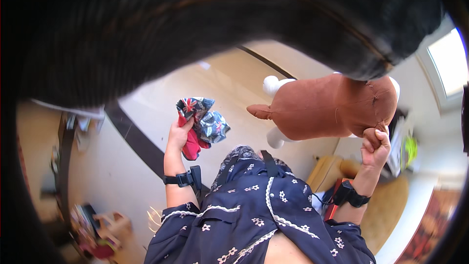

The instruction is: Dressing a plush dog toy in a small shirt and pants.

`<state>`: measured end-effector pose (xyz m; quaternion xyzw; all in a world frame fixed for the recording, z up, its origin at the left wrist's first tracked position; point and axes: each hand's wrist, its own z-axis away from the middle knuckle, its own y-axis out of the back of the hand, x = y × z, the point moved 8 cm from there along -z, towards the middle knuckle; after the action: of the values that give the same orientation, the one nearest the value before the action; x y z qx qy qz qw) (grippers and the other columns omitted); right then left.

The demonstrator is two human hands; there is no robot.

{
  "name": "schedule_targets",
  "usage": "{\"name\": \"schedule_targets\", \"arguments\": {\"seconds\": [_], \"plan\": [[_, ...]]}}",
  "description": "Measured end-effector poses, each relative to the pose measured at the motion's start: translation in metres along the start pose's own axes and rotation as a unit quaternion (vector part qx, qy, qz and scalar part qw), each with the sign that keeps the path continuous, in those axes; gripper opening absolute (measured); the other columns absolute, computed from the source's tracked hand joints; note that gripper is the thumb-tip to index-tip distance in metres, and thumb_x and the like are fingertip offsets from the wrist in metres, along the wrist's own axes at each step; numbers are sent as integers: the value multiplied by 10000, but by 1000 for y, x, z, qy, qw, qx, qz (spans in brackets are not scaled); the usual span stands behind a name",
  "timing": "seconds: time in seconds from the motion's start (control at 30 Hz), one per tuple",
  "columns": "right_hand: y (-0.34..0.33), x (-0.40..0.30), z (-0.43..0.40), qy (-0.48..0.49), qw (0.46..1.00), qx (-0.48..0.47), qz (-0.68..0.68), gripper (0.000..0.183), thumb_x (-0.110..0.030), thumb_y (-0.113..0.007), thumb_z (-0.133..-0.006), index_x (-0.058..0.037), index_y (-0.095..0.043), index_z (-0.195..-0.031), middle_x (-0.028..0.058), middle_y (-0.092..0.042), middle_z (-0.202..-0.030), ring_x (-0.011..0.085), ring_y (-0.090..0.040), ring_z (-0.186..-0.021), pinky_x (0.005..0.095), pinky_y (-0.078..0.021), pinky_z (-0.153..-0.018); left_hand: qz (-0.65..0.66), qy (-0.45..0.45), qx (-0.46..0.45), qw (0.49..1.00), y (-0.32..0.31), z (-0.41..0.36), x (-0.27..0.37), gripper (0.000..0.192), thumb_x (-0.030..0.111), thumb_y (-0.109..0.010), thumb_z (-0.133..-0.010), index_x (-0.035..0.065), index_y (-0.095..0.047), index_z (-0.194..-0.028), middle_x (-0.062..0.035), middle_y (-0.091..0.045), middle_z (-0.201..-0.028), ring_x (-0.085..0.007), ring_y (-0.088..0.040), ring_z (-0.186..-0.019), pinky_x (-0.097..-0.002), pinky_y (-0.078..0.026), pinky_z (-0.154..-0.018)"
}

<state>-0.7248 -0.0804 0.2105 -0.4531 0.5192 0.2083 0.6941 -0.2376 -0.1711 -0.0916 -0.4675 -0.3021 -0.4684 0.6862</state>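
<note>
My left hand (179, 135) grips a bunched cloth item (214, 126), red on one side and blue with a Union Jack and lettering print on the other. Out to the right, my right hand (375, 146) is closed on a small brown flap at the end of a large brown and white stuffed toy animal (311, 108). The toy hangs level above the floor, its pointed brown tail towards the left and its white feet showing at both sides. A dark, blurred thing covers the top of the view and hides part of the toy's upper edge.
Below the toy lies a pale floor (146, 117) with a dark stripe. At the right stand a tan cushioned seat (388, 201), a heap with a bright yellow-green item (410, 148) and a window (449, 62). Assorted things, with a wooden object (115, 227), are at lower left.
</note>
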Motion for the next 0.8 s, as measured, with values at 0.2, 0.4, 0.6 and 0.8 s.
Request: {"name": "schedule_targets", "arguments": {"seconds": [0.2,0.4,0.6,0.8], "plan": [[21,56,-44,-62,995,24,-79,209,48,-478,-740,-128,-504,-850,-37,-410,-617,62,-347,-477,173,-238,-344,-47,-21,186,981,79,94,-22,237,124,-618,-843,30,-598,-1060,-20,-612,-969,-142,-571,-889,-300,-440,-795],[48,111,-69,-174,978,-36,-106,215,49,-467,-759,-145,-374,-768,-50,-326,-546,49,-322,-455,173,-207,-329,-12,-42,340,939,129,196,-54,341,142,-590,-855,34,-529,-1173,-54,-588,-1072,-196,-573,-959,-363,-441,-840],[95,180,-85,-224,958,-28,-179,240,61,-466,-744,-157,-368,-715,-50,-341,-542,50,-342,-451,171,-195,-330,9,-105,391,914,122,248,-88,358,176,-607,-854,5,-531,-1159,-83,-593,-1071,-218,-586,-955,-366,-455,-837],[88,195,-82,-264,938,-52,-219,221,51,-458,-745,-148,-370,-712,-60,-333,-552,48,-351,-457,169,-194,-327,56,-139,371,917,99,229,-67,393,222,-571,-882,-2,-491,-1195,-95,-576,-1114,-234,-576,-992,-372,-453,-865]]}}
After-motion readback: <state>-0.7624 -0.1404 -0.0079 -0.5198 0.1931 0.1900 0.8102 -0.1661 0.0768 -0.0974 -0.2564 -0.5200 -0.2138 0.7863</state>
